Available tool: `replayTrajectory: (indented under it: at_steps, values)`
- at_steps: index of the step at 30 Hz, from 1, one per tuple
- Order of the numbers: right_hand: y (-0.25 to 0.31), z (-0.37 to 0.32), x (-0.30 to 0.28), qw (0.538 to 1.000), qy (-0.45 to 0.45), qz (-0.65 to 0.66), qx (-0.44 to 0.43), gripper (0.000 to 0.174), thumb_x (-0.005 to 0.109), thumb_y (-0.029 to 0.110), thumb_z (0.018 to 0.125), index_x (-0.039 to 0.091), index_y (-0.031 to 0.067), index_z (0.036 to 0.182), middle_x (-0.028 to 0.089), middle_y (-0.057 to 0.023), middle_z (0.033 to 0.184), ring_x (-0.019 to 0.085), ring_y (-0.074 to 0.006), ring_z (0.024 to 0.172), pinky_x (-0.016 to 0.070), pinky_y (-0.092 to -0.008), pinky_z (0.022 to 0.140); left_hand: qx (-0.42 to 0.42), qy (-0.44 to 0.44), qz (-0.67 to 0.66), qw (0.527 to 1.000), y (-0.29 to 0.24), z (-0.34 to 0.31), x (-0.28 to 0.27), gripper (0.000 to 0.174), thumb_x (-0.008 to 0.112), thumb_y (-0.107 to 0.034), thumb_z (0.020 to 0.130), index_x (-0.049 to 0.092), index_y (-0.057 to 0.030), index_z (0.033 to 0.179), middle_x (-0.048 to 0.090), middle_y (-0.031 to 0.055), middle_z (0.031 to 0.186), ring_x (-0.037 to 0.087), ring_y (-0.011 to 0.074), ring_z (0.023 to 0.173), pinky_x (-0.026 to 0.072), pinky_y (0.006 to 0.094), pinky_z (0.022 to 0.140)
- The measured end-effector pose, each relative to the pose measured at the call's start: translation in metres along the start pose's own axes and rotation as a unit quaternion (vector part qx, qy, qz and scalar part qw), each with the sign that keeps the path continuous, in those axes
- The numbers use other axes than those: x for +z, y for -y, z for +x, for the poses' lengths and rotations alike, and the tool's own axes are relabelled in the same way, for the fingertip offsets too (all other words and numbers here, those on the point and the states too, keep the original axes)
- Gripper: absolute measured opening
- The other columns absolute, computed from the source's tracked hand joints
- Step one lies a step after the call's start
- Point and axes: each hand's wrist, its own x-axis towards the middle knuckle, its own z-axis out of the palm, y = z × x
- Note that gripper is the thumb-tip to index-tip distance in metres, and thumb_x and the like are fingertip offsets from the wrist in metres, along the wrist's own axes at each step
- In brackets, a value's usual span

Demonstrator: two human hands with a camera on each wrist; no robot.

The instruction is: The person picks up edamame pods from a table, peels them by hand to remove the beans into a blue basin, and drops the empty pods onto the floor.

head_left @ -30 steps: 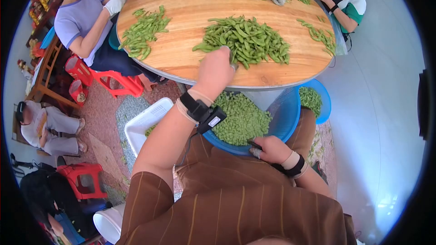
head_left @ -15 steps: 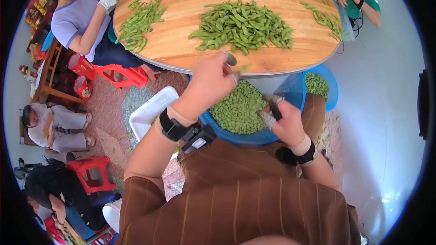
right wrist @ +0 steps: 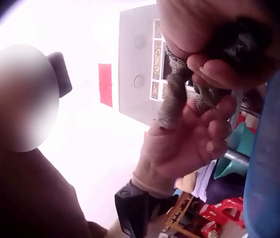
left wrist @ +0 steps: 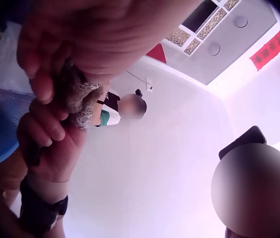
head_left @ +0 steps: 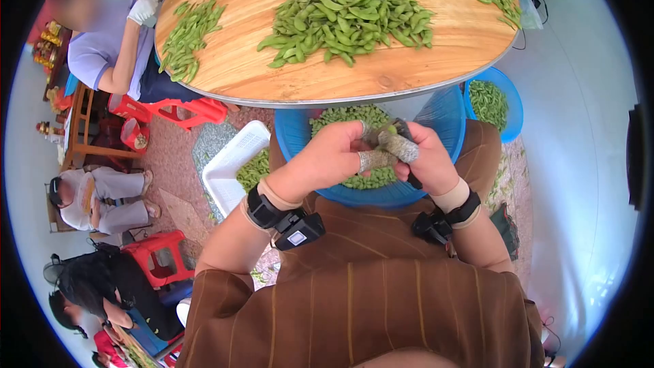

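Observation:
Both hands meet above a blue basin (head_left: 289,133) of shelled green beans (head_left: 371,178). My left hand (head_left: 327,158) pinches a green pod (head_left: 390,129), which shows partly between the hands in the right wrist view. The thumb and fingertips wear grey wrappings. My right hand (head_left: 434,157) grips the pod from the other side, with its wrapped thumb against the left fingers. A dark thing (right wrist: 241,44) lies in the right palm, its shape unclear. The left wrist view shows the right hand (left wrist: 55,148) under the left hand (left wrist: 105,34); the pod is hidden there.
A pile of pods (head_left: 347,17) lies on the round wooden table (head_left: 225,61), whose edge is just beyond the basin. A white basket (head_left: 221,174) stands left, a smaller blue basin (head_left: 514,102) right. People sit around, one (head_left: 112,51) at the table's left.
My left hand has come back from the pile of pods to above the basin. My right hand has risen from the basin's rim to meet it. The head view has shifted.

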Motion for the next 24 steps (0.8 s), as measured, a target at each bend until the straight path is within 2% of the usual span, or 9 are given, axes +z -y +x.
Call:
replayTrajectory:
  at_steps: [1,3,5,9,12,16,18,19,24]
  values:
    - [-0.006,-0.001,-0.002,1.000,0.010,0.006,0.012,0.013,0.058,0.018,0.092,0.059,0.0059,0.090,0.053,0.0021,0.065,0.046,-0.0044,0.049,0.0370,-0.0208,0.044,0.000,0.001,0.001,1.000,0.001,-0.002,0.003,0.022,0.062,-0.009,0.088,0.058,-0.0027,0.109,0.063,0.0031,0.092,0.060,0.0091,0.082,0.0503,0.0237,0.067]
    - [-0.010,-0.005,-0.003,0.999,0.022,0.013,0.022,0.012,0.056,0.018,0.094,0.058,0.0061,0.092,0.054,0.0010,0.066,0.047,-0.0051,0.049,0.0370,-0.0212,0.043,-0.088,-0.037,0.043,0.995,0.004,-0.005,0.007,0.014,0.061,-0.012,0.090,0.062,-0.0034,0.100,0.063,0.0011,0.083,0.059,0.0072,0.072,0.0474,0.0215,0.060]
    - [-0.011,-0.010,0.000,0.999,0.000,0.005,0.041,0.014,0.051,0.018,0.096,0.054,0.0054,0.100,0.055,-0.0001,0.069,0.047,-0.0054,0.049,0.0382,-0.0214,0.043,-0.074,-0.063,0.028,0.995,0.012,-0.012,0.015,0.013,0.060,-0.013,0.090,0.062,-0.0041,0.098,0.062,0.0000,0.079,0.057,0.0065,0.067,0.0455,0.0206,0.058]
    - [-0.006,-0.022,-0.004,0.999,0.007,-0.047,-0.003,0.020,0.045,0.016,0.097,0.051,0.0048,0.113,0.057,-0.0016,0.073,0.048,-0.0058,0.050,0.0397,-0.0214,0.043,-0.036,-0.132,-0.003,0.991,0.018,-0.026,0.022,0.012,0.058,-0.015,0.092,0.063,-0.0055,0.098,0.059,-0.0018,0.074,0.052,0.0053,0.062,0.0423,0.0193,0.056]
    - [-0.001,-0.031,0.000,0.980,0.084,-0.176,-0.024,0.035,0.042,0.013,0.096,0.044,0.0042,0.130,0.058,-0.0022,0.075,0.047,-0.0057,0.049,0.0404,-0.0210,0.043,-0.019,-0.121,0.000,0.992,0.017,-0.032,0.026,0.012,0.058,-0.014,0.092,0.063,-0.0056,0.097,0.057,-0.0032,0.074,0.049,0.0047,0.062,0.0406,0.0188,0.056]
    - [0.002,-0.034,0.002,0.978,0.101,-0.181,-0.031,0.037,0.042,0.011,0.095,0.043,0.0049,0.132,0.058,-0.0016,0.075,0.047,-0.0053,0.049,0.0397,-0.0206,0.043,-0.016,-0.138,0.025,0.990,0.019,-0.035,0.030,0.013,0.058,-0.013,0.092,0.063,-0.0047,0.101,0.057,-0.0044,0.076,0.048,0.0039,0.064,0.0399,0.0186,0.057]
    - [0.002,-0.035,0.002,0.979,0.105,-0.173,-0.023,0.041,0.042,0.010,0.094,0.041,0.0061,0.135,0.058,-0.0011,0.075,0.046,-0.0048,0.049,0.0389,-0.0202,0.042,0.051,-0.145,0.084,0.985,0.023,-0.035,0.031,0.016,0.058,-0.010,0.091,0.063,-0.0035,0.105,0.058,-0.0049,0.080,0.047,0.0035,0.068,0.0395,0.0186,0.059]
    - [0.004,-0.036,0.003,0.979,0.104,-0.173,-0.024,0.041,0.042,0.010,0.094,0.041,0.0061,0.135,0.058,-0.0011,0.075,0.046,-0.0048,0.049,0.0389,-0.0202,0.042,0.052,-0.144,0.084,0.985,0.025,-0.034,0.030,0.016,0.058,-0.010,0.091,0.063,-0.0035,0.105,0.058,-0.0049,0.080,0.047,0.0035,0.068,0.0395,0.0186,0.059]
    - [0.014,-0.036,0.009,0.983,0.102,-0.149,0.013,0.044,0.041,0.009,0.094,0.038,0.0087,0.138,0.058,-0.0008,0.075,0.044,-0.0044,0.048,0.0380,-0.0197,0.042,0.065,-0.150,0.077,0.983,0.031,-0.032,0.028,0.019,0.058,-0.006,0.091,0.062,-0.0009,0.108,0.061,-0.0028,0.091,0.050,0.0044,0.080,0.0426,0.0205,0.071]
